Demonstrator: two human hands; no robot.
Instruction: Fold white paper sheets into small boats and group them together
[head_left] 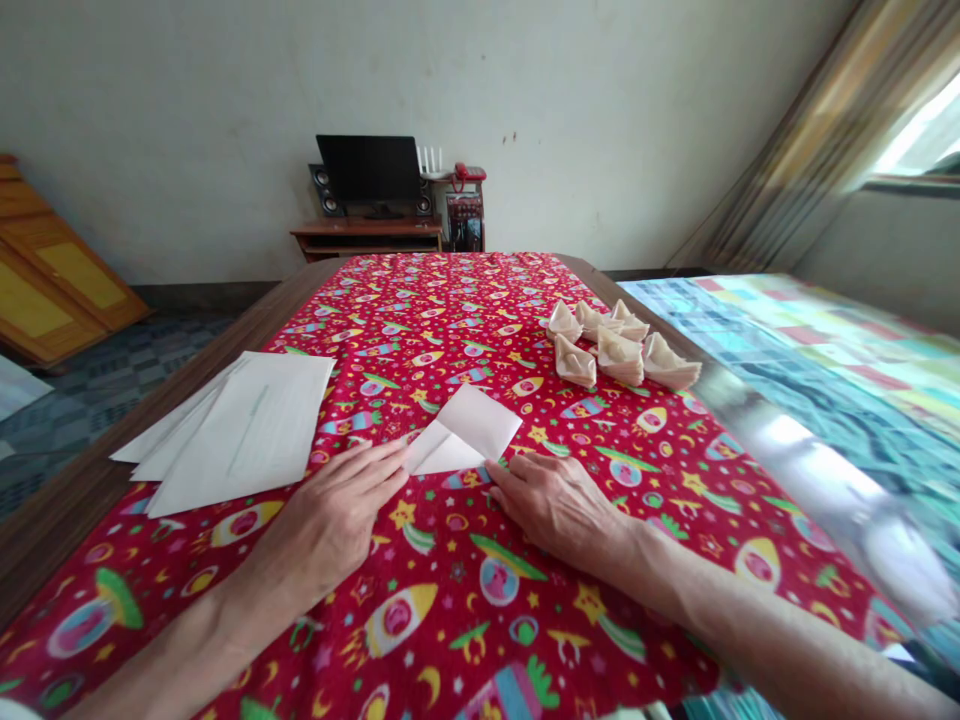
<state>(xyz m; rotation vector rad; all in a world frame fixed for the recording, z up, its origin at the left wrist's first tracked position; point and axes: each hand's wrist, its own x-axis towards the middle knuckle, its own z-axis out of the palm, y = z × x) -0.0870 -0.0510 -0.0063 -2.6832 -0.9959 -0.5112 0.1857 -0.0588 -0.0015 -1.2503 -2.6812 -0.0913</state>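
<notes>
A small folded white paper point(466, 430) lies on the red patterned tablecloth point(450, 320) in front of me. My left hand point(337, 515) lies flat with its fingertips pressing the paper's left corner. My right hand point(559, 505) rests flat on the cloth, its fingertips touching the paper's lower right edge. Both hands have their fingers stretched out.
A stack of white sheets point(240, 425) lies at the left on the cloth. Several folded beige paper boats point(619, 350) sit at the far right. A bed with a checked cover point(825, 370) stands right of the table. A desk with a monitor point(369, 170) stands at the back wall.
</notes>
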